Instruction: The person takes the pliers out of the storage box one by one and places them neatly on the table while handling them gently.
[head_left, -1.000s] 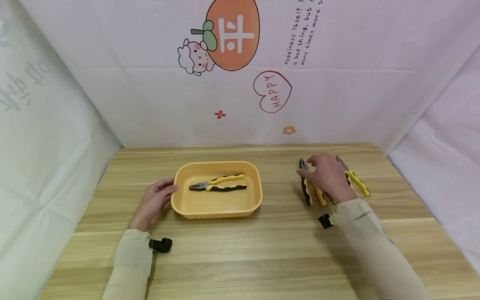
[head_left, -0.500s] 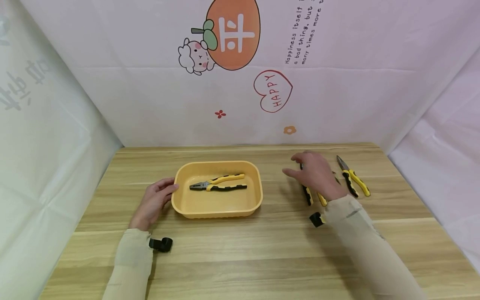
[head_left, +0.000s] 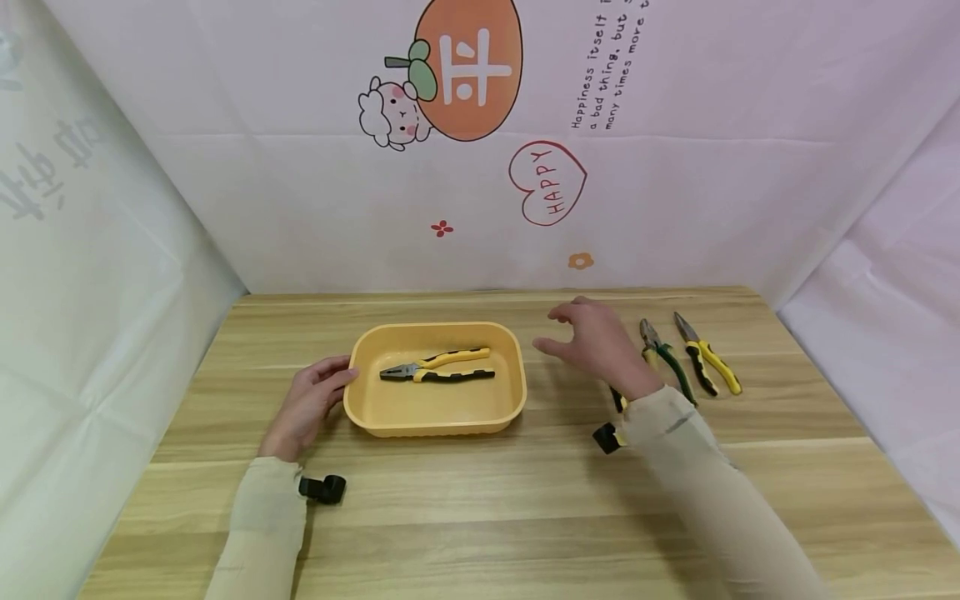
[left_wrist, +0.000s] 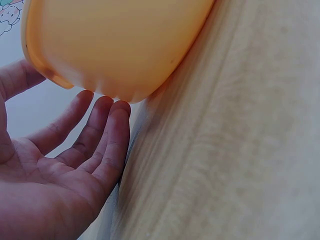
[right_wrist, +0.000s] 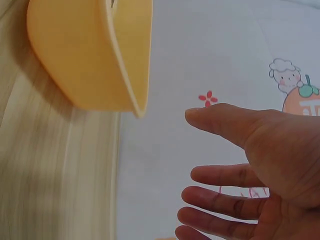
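Note:
My left hand (head_left: 303, 408) holds the left end of a yellow plastic tray (head_left: 435, 430), thumb at the rim and fingertips against the outer wall (left_wrist: 110, 60). Inside the tray lies a pair of black-and-yellow combination pliers (head_left: 450, 377), jaws pointing left. My right hand (head_left: 596, 346) is above the table to the right of the tray, fingers spread and holding nothing; the right wrist view shows a gap between its thumb and the tray's rim (right_wrist: 122, 65). Under its wrist shows one handle end of another black-and-yellow pair of pliers (head_left: 617, 400), mostly hidden.
Right of that hand lie green-handled pliers (head_left: 666, 354), partly covered by the forearm, and yellow-and-black long-nose pliers (head_left: 702, 354). The wooden table (head_left: 450, 533) ends at a printed white cloth (head_left: 337, 225) at the back, with more cloth on both sides.
My right hand has moved left from over the pliers toward the tray, and the green-handled and long-nose pliers have come into fuller view. The left hand and tray stay put.

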